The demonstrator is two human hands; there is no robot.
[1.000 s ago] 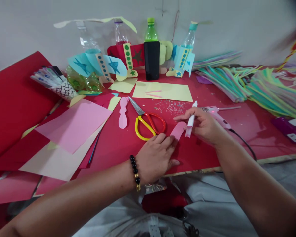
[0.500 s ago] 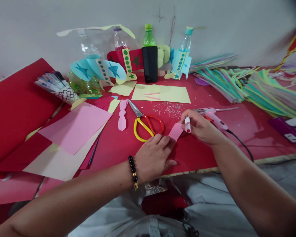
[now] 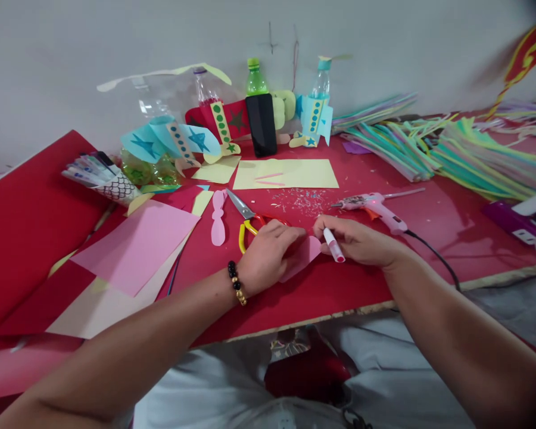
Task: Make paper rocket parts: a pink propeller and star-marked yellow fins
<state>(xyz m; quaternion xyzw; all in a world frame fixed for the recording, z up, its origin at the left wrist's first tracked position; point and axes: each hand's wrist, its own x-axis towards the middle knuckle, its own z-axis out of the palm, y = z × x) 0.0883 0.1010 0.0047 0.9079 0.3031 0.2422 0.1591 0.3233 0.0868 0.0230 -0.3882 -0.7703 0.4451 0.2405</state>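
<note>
A small pink paper piece (image 3: 302, 261) with a rounded right end lies between my hands. My left hand (image 3: 270, 253), wearing a beaded bracelet, curls its fingers over the piece's left part and grips it; its fingertips are partly hidden. In my right hand (image 3: 357, 241) is a white marker (image 3: 333, 245) with a reddish end pointing down toward me. The fingertips of that hand touch the paper's right edge. Partly covered by my left hand are scissors (image 3: 242, 208) with red and yellow handles. Left of them lies a wavy pink paper cutout (image 3: 218, 217).
A pink glue gun (image 3: 373, 204) with a cord lies beyond my right hand. Decorated bottles and a black phone (image 3: 261, 125) stand at the back. Coloured sheets (image 3: 138, 247) and a pen holder (image 3: 118, 185) are left; pipe cleaners (image 3: 393, 146) lie right.
The pink piece has turned, its rounded end now up beside my right fingers. My left hand has shifted up over the scissors' handles and curled more. The marker tilts more toward me.
</note>
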